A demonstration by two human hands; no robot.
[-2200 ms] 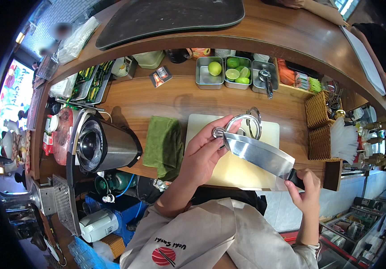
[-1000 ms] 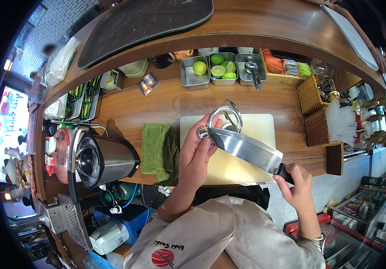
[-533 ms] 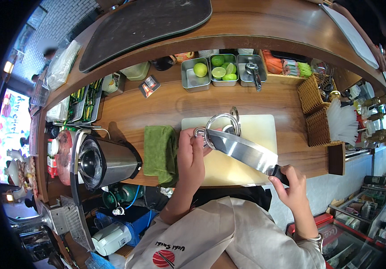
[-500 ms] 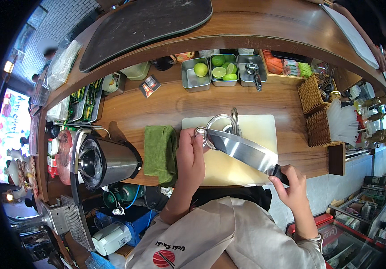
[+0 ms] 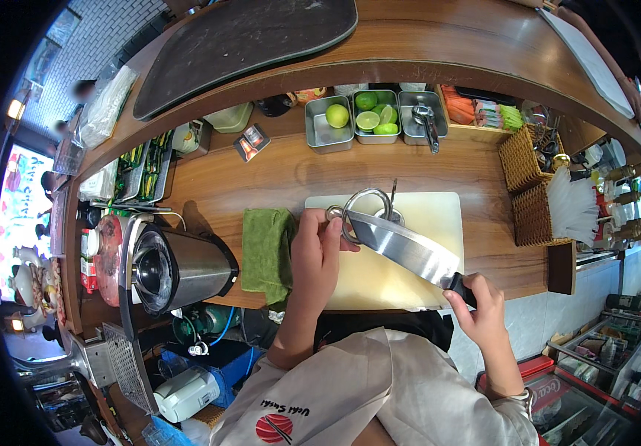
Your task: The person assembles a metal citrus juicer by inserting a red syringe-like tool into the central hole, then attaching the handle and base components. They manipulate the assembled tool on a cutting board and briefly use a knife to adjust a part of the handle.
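Note:
My right hand [image 5: 482, 306] grips the black handle of a broad kitchen knife [image 5: 408, 247]. Its shiny blade slants up and left across a pale cutting board [image 5: 428, 219], the tip end at a ring-shaped shiny metal tool [image 5: 375, 192]. The fingers of my left hand [image 5: 316, 256] are closed on that tool beside its small round knob. Whether the blade touches the ring or passes through it, I cannot tell. Part of the tool behind the blade is hidden. A folded green cloth [image 5: 267, 249] lies left of the board.
Beyond the board stand metal containers [image 5: 328, 137], some with limes [image 5: 367, 120], one with a metal utensil [image 5: 424, 123]. Wicker baskets [image 5: 532, 215] are at the right. A steel appliance [image 5: 194, 267] sits at the left. A raised shelf [image 5: 439, 37] with a dark tray [image 5: 239, 56] crosses the far side.
The metal tool has turned slightly; a loop at its far side now shows as a thin upright edge. Both hands keep their grip, and the knife has barely moved.

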